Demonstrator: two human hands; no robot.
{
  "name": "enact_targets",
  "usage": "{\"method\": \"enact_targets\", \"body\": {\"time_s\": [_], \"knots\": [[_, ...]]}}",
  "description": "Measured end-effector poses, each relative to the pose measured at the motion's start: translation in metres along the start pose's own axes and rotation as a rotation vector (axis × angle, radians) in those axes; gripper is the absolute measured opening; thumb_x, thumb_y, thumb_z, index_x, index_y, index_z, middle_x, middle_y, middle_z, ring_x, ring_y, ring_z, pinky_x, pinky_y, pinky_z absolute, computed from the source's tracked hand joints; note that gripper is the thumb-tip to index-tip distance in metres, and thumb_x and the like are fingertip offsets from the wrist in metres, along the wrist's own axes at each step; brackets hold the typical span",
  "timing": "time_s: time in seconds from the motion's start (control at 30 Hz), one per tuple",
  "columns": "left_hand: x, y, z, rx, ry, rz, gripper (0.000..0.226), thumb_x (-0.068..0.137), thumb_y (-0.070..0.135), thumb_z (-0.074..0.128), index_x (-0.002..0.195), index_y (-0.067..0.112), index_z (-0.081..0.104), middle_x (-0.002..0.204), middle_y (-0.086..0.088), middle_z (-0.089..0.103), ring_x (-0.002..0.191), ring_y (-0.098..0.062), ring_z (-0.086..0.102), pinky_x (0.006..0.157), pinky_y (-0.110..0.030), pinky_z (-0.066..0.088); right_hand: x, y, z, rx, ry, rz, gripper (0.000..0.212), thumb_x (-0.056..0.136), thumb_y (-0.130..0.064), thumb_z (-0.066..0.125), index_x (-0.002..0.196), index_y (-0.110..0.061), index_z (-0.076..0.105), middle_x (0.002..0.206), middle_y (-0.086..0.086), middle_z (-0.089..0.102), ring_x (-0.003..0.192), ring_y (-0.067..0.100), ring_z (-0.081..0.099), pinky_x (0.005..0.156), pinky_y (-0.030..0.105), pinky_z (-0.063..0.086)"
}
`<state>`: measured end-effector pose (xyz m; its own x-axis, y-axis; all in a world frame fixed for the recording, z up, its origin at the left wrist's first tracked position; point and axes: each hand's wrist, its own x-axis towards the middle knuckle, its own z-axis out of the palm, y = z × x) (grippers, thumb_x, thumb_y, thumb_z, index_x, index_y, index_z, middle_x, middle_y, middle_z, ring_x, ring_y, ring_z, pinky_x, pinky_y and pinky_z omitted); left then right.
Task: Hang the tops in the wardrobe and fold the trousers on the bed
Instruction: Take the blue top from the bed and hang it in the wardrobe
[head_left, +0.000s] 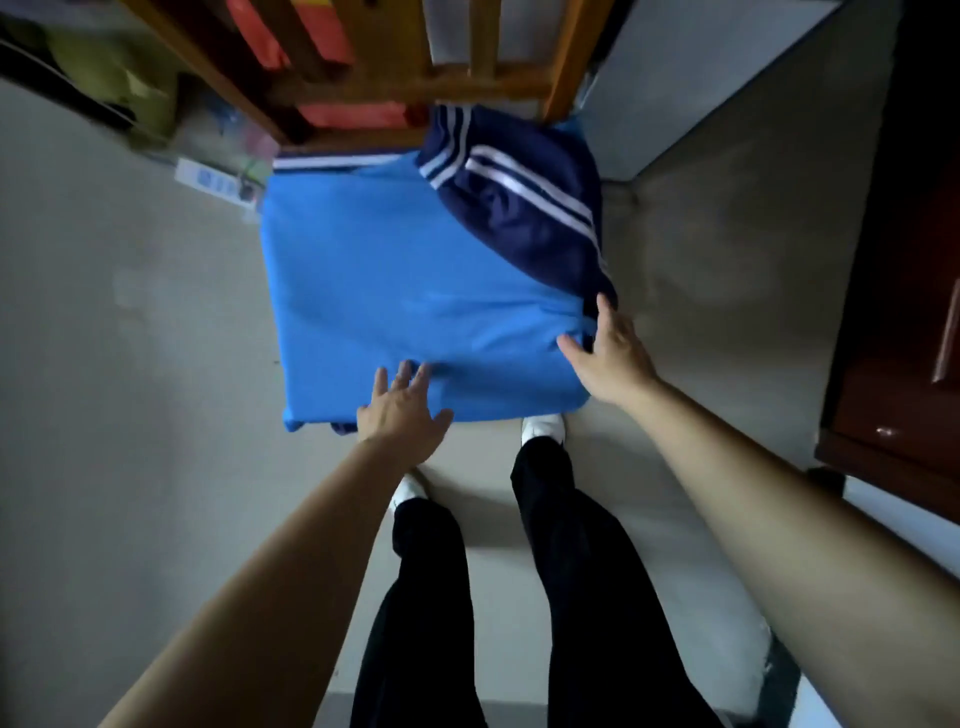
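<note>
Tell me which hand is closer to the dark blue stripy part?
The right hand. It touches the lower end of the dark blue stripy part; the left hand rests on the light blue cloth at its near edge, farther away.

A white power strip (208, 179) lies on the grey floor (130, 364) at the left. A wooden frame (415, 85) stands at the top, with something orange (358, 115) behind its slats. A dark brown cabinet (904, 312) is at the right.

Left hand (402, 405) and right hand (610, 358), both flat and splayed.
</note>
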<state>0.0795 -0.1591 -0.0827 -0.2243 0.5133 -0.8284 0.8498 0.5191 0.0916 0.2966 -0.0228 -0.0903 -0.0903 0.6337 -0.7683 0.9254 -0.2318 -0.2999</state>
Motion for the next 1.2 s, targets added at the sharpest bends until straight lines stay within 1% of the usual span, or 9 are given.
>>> {"method": "enact_targets", "body": {"time_s": [0.13,0.23,0.4,0.47,0.6,0.73,0.87,1.07,1.2], "knots": [[0.009,-0.007,0.033,0.199,0.129,-0.009,0.07,0.089,0.044,0.066,0.146,0.018,0.034,0.162,0.002,0.013,0.144,-0.024,0.021,0.093,-0.042,0.045,0.02,0.013,0.025,-0.048,0.09,0.002,0.052,0.098,-0.037,0.057,0.144,-0.016,0.047,0.132,0.014,0.062,0.12,0.036,0.056,0.095,0.038,0.044],[0.018,-0.011,0.045,0.188,0.264,-0.019,0.051,0.093,0.028,0.063,0.141,0.02,0.044,0.159,0.005,0.023,0.142,-0.021,0.026,0.084,-0.04,0.049,0.024,0.026,0.026,-0.04,0.223,-0.037,0.033,0.096,-0.035,0.062,0.12,-0.012,0.066,0.111,0.012,0.072,0.103,0.035,0.063,0.083,0.035,0.046],[0.004,-0.01,0.044,-0.13,0.483,0.023,0.022,0.084,0.01,0.072,0.104,0.018,0.073,0.125,-0.002,0.065,0.117,-0.03,0.06,0.068,-0.04,0.051,0.011,0.041,0.023,-0.083,0.165,-0.033,0.024,0.098,-0.034,0.055,0.102,-0.012,0.063,0.105,0.015,0.066,0.099,0.037,0.059,0.079,0.039,0.046],[0.001,-0.008,0.036,-0.221,0.473,0.001,0.017,0.087,0.011,0.067,0.102,0.017,0.074,0.109,-0.006,0.071,0.105,-0.033,0.064,0.076,-0.04,0.045,-0.003,0.041,0.026,-0.052,0.158,-0.029,0.026,0.1,-0.032,0.05,0.107,-0.009,0.06,0.116,0.018,0.058,0.108,0.037,0.055,0.084,0.039,0.042],[-0.016,-0.02,0.019,-0.201,0.442,-0.032,0.012,0.096,0.013,0.048,0.101,0.009,0.058,0.094,-0.015,0.067,0.09,-0.037,0.059,0.077,-0.041,0.033,-0.038,0.025,0.033,0.028,0.212,-0.072,0.025,0.102,-0.024,0.045,0.098,-0.002,0.055,0.114,0.026,0.057,0.112,0.041,0.052,0.088,0.042,0.036],[-0.057,-0.041,-0.011,-0.324,0.582,0.016,0.013,0.1,0.01,0.038,0.099,0.002,0.049,0.099,-0.022,0.061,0.09,-0.041,0.052,0.072,-0.043,0.034,-0.073,-0.014,0.024,0.028,0.269,-0.142,0.025,0.105,-0.031,0.04,0.096,-0.008,0.048,0.103,0.03,0.064,0.097,0.046,0.059,0.074,0.044,0.037],[-0.108,-0.059,-0.067,-0.405,0.712,0.061,0.019,0.096,0.021,0.026,0.095,0.008,0.04,0.075,-0.014,0.054,0.067,-0.039,0.048,0.059,-0.043,0.038,-0.107,-0.067,-0.005,0.115,0.334,-0.269,0.028,0.104,-0.039,0.042,0.098,-0.013,0.049,0.096,0.026,0.066,0.091,0.045,0.061,0.07,0.044,0.042],[-0.184,-0.071,-0.18,-0.76,0.834,0.04,0.018,0.099,0.018,0.035,0.087,0.006,0.043,0.071,-0.002,0.048,0.072,-0.029,0.044,0.066,-0.035,0.029,-0.186,-0.13,-0.063,0.157,0.454,-0.455,0.03,0.094,-0.047,0.061,0.108,-0.021,0.057,0.095,0.002,0.068,0.085,0.028,0.063,0.066,0.03,0.035],[-0.255,-0.059,-0.253,-1.071,0.875,0.138,0.028,0.095,0.016,0.038,0.067,0.015,0.035,0.065,0.003,0.038,0.063,-0.017,0.034,0.064,-0.032,0.029,-0.249,-0.153,-0.095,0.244,0.548,-0.526,0.036,0.095,-0.033,0.064,0.126,-0.016,0.058,0.115,0.005,0.061,0.104,0.024,0.06,0.083,0.027,0.041]]}}
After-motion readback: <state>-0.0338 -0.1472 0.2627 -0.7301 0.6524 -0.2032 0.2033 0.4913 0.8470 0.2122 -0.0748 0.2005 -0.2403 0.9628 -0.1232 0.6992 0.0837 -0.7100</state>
